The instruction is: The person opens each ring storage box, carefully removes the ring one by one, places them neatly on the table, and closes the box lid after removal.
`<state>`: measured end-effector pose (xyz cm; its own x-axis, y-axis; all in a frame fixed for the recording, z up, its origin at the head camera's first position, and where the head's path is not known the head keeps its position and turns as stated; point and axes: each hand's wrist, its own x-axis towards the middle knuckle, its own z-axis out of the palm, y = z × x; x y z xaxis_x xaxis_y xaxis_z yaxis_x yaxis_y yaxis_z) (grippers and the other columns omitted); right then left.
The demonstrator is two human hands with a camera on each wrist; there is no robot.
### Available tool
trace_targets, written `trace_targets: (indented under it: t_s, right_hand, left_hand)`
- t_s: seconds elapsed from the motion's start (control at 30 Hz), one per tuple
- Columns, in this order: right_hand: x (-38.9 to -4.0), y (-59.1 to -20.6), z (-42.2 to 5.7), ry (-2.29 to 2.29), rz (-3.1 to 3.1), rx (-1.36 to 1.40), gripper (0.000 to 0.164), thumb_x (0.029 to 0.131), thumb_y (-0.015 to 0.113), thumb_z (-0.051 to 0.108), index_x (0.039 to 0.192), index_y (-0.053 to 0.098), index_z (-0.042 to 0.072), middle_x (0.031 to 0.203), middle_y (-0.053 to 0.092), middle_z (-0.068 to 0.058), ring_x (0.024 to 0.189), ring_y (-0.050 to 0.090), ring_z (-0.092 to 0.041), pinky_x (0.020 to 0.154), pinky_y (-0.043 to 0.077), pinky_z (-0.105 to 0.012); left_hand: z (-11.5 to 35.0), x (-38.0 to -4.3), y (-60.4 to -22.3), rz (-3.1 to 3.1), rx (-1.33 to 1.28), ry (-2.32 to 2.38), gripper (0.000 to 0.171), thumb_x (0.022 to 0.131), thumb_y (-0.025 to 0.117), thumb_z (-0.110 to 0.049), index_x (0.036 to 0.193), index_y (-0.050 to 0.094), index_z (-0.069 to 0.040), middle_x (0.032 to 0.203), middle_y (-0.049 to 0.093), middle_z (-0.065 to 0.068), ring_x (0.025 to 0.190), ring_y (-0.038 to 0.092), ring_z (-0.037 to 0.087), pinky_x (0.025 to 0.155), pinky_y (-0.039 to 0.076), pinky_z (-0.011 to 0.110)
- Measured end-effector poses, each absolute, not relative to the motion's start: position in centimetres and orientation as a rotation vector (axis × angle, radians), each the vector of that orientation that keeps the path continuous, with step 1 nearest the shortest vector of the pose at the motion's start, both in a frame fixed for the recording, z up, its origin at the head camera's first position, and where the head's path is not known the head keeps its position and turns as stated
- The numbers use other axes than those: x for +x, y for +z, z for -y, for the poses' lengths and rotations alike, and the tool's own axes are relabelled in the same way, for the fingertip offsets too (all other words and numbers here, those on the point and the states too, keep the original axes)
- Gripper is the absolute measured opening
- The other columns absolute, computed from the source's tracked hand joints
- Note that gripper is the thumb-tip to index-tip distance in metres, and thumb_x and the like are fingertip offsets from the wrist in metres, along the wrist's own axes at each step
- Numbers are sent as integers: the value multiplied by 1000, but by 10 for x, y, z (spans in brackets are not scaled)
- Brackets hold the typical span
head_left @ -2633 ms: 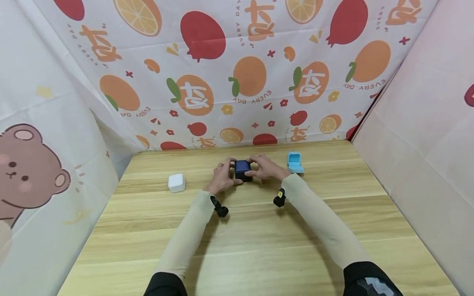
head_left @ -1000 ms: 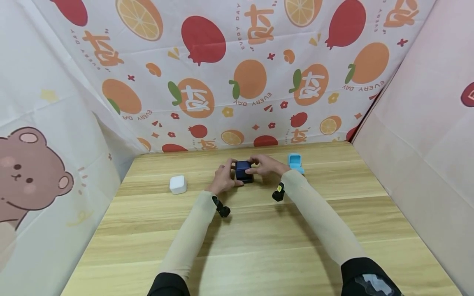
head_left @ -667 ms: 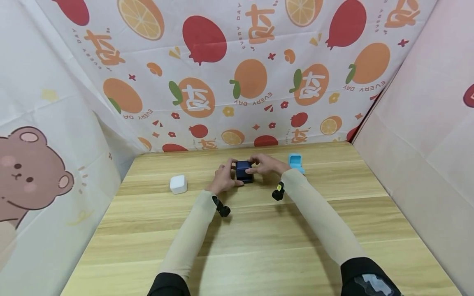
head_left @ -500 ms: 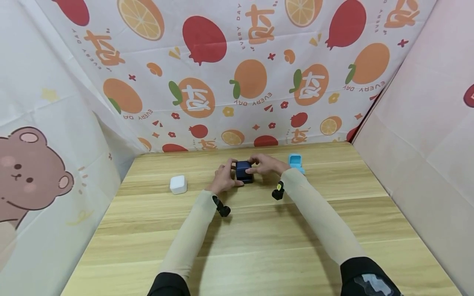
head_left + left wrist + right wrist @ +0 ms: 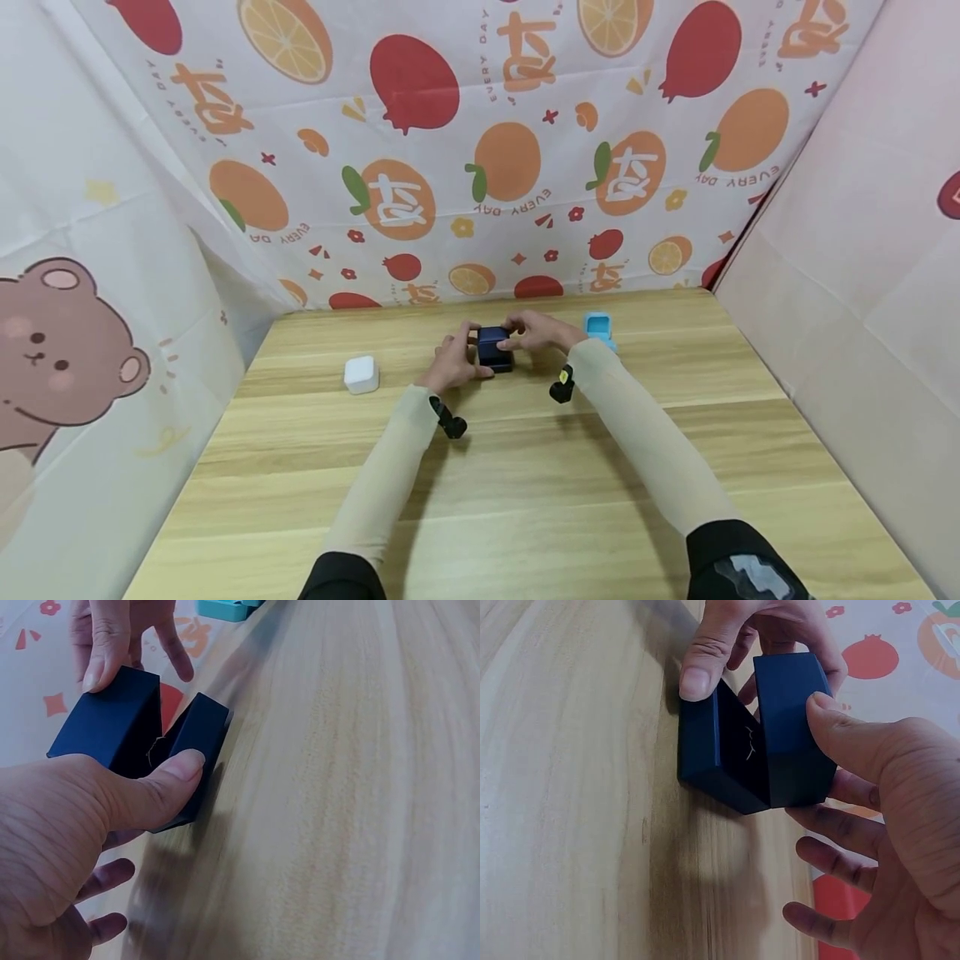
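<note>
A small dark blue jewelry box stands on the table between both hands, its hinged lid partly raised from the base. My left hand grips the base, with the thumb across its front side. On the lid, my right hand pinches with its thumb and fingers, while its other fingers spread below in the right wrist view. Through the wedge-shaped gap, a thin shiny strand shows against the dark interior; the rest of the inside is hidden.
To the left on the wooden table sits a white rounded box. A light blue little box with its lid up stands just behind the right forearm. The fruit-print cloth hangs along the table's back edge.
Both hands stay on the jewelry box, which keeps its place. My right wrist has shifted slightly toward the back of the table; the head view has tilted a little.
</note>
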<state>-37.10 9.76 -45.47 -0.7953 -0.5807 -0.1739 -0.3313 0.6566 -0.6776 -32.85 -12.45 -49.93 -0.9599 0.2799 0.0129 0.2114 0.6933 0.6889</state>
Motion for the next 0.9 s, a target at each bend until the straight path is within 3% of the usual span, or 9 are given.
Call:
trace_targets:
  t_s: [0.9]
  right_hand:
    - [-377, -454, -98, -892, -2467, -724, 53, 99, 66, 37, 140, 58, 6, 142, 61, -15, 125, 55, -29, 113, 41, -49]
  left_hand:
    - [124, -328, -498, -2800, 374, 1114, 91, 79, 89, -22, 150, 33, -17, 142, 61, 19, 125, 43, 37, 107, 27, 53]
